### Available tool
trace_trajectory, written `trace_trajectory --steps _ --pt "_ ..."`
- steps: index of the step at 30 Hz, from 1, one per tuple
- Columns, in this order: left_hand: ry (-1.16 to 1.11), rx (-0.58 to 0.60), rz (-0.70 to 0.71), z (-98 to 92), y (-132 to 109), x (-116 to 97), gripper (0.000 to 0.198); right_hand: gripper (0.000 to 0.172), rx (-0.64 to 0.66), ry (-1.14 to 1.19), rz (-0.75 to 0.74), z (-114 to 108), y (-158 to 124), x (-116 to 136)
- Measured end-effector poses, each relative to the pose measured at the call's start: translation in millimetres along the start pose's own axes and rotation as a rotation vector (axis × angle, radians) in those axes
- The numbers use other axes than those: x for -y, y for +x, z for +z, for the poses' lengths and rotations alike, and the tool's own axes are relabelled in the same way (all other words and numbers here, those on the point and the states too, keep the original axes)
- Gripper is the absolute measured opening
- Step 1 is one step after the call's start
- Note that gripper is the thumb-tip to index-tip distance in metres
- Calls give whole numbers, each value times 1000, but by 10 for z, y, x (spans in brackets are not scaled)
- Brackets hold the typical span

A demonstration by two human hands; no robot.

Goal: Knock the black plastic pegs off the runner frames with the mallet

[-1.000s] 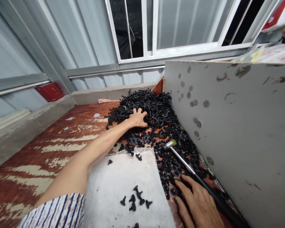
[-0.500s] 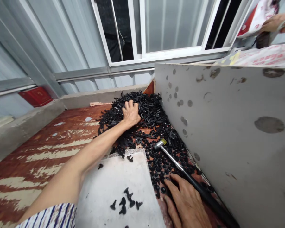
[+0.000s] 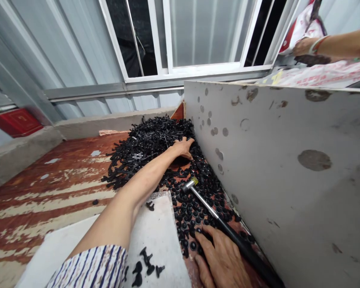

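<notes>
My left hand reaches far forward to the right side of a large heap of small black plastic parts. Its fingers are spread over the parts, with nothing seen gripped; the underside of the palm is hidden. My right hand rests low, fingers loosely stretched and apart, beside scattered black knob-like pieces. Just right of it lies a mallet with a yellow and black head, its black handle slanting toward me. On a white sheet under my left forearm sit several loose black pieces.
A grey spotted board stands upright along the right. The worn red-brown tabletop spreads left. A red box sits by the wall ledge. Another person's hand touches a red-and-white bag beyond the board.
My left hand has moved from the middle of the heap to its right side, its fingers now spread. My right hand stays beside the mallet. The camera view has turned slightly right.
</notes>
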State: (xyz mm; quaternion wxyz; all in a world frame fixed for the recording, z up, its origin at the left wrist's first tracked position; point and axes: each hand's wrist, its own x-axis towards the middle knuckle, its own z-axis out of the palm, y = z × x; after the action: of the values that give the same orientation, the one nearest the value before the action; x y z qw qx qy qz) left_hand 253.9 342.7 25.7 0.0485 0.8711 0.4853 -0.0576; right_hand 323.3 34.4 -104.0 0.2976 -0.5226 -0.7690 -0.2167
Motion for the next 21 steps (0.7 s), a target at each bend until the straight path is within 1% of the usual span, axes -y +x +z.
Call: trace_trajectory --steps 2,5,9,12,14,16,21 --pt "6 -21 14 25 31 24 85 28 -2 7 3 -11 13 9" --pt "6 -70 0 70 65 34 74 28 -13 7 5 -19 23 21" --pt "-13 -188 -54 134 61 43 62 29 -11 20 26 -25 20 39" --pt "-44 -277 -102 139 29 99 55 30 -8 35 34 -41 12 50" --pt "-69 -334 -125 98 5 173 51 31 -8 38 35 -52 7 50" --pt "-94 -390 -154 18 -17 277 46 31 -10 37 30 -57 4 43" --pt "-172 -525 -267 -294 -81 631 42 29 10 3 -11 -35 -17 0"
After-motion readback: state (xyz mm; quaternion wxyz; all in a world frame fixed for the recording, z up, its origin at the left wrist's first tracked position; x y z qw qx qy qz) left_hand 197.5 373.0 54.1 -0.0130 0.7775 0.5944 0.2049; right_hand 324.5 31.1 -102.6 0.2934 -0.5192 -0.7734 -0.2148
